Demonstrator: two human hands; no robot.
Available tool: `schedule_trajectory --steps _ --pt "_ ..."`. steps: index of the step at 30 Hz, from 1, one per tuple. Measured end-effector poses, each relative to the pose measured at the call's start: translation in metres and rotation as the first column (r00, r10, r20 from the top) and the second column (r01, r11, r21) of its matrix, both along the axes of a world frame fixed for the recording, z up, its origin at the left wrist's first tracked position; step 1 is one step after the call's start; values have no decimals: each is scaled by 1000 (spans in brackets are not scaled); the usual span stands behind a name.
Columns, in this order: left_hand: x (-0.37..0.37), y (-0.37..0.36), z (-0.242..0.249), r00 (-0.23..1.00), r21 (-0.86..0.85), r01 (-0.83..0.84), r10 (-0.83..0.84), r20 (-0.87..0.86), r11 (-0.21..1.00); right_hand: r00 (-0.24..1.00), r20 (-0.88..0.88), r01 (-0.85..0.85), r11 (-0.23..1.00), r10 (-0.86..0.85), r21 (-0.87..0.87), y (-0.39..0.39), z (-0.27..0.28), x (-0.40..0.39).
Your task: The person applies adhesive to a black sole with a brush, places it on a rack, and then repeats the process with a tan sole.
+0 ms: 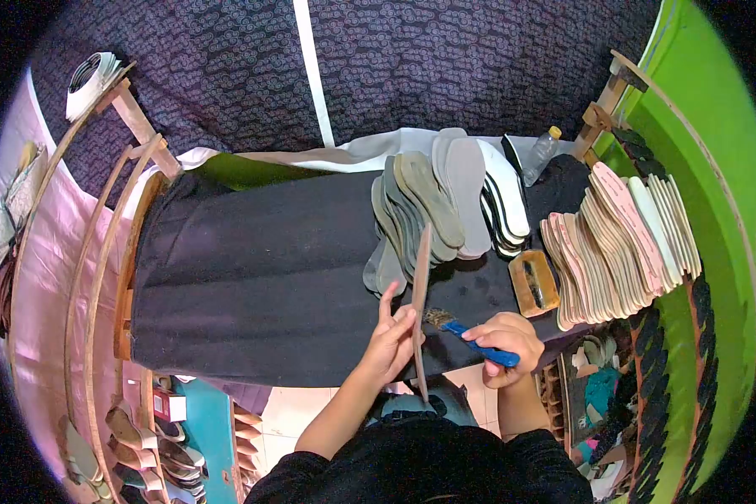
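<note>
Upright on its edge, a pinkish-tan insole (422, 294) is gripped at its middle by my left hand (391, 340), with the index finger stretched out. My right hand (509, 343) is wrapped round the blue handle of a paintbrush (470, 338). The brush's bristles point left, right at the face of the insole. Just beyond my hands lie overlapping grey-green insoles (428, 197) and lighter grey insoles (464, 193). A yellowish rectangular container (525, 277) with a dark opening stands to the right of the brush.
The table has a dark cloth (244, 277). At right are stacked pink and cream insoles (605, 244); white insoles (504, 202) and a yellow-capped bottle (543, 153) stand at the back. Wooden rails (101, 252) flank the left side. Shoe parts (134, 445) fill shelves below left.
</note>
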State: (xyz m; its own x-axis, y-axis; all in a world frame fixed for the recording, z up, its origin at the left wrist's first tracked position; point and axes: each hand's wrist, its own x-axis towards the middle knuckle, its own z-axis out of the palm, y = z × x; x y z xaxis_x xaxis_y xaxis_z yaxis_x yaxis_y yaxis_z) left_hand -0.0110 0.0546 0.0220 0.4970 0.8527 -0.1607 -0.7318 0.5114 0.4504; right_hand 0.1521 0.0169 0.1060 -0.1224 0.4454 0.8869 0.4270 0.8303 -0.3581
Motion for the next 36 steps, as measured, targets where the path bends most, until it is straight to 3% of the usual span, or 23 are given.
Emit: schedule_trajectory --steps 1,3,5,6,9,15,19,21,23,27,29,30,32,34,36 --pt "1 0 0 996 -29 -46 43 -77 999 1000 -1 1 1000 -1 0 -2 0 2" --pt "2 3 -8 997 -51 -43 40 -72 998 996 -23 86 996 -85 36 -7 4 3" --pt "3 4 -10 991 -5 6 -7 -130 1000 989 -37 146 988 -144 52 -8 5 4" --pt "4 4 -6 971 56 44 -29 -238 997 985 -89 151 987 -146 58 -8 4 5" --pt "8 -2 9 985 -13 85 -86 -148 996 974 -139 186 981 -176 62 -11 1 9" --pt "10 -5 14 978 -15 147 -148 -146 989 974 -114 205 977 -198 59 -12 -2 13" --pt "16 -9 13 950 102 223 -192 -247 969 978 -32 208 971 -205 120 -3 4 13" --pt "19 -12 12 951 205 221 -164 -262 953 972 117 186 973 -203 138 3 5 11" --pt "19 -11 11 947 187 206 -148 -283 961 970 135 183 974 -201 137 5 -1 9" --pt "16 -2 -8 935 157 138 -76 -347 978 982 190 11 997 -24 72 -8 -14 7" --pt "17 2 -36 917 362 6 139 -374 932 973 230 -7 999 0 31 -10 -15 7" --pt "16 -2 -13 951 199 57 7 -309 978 988 153 15 999 -21 36 -8 -13 8" --pt "14 -3 5 952 171 128 -73 -298 977 996 11 84 995 -84 49 0 -8 8" --pt "17 -7 18 940 173 232 -175 -293 957 983 27 176 976 -180 128 11 -2 10" --pt "21 -8 16 943 167 227 -173 -285 960 973 56 211 962 -223 172 14 -4 12"
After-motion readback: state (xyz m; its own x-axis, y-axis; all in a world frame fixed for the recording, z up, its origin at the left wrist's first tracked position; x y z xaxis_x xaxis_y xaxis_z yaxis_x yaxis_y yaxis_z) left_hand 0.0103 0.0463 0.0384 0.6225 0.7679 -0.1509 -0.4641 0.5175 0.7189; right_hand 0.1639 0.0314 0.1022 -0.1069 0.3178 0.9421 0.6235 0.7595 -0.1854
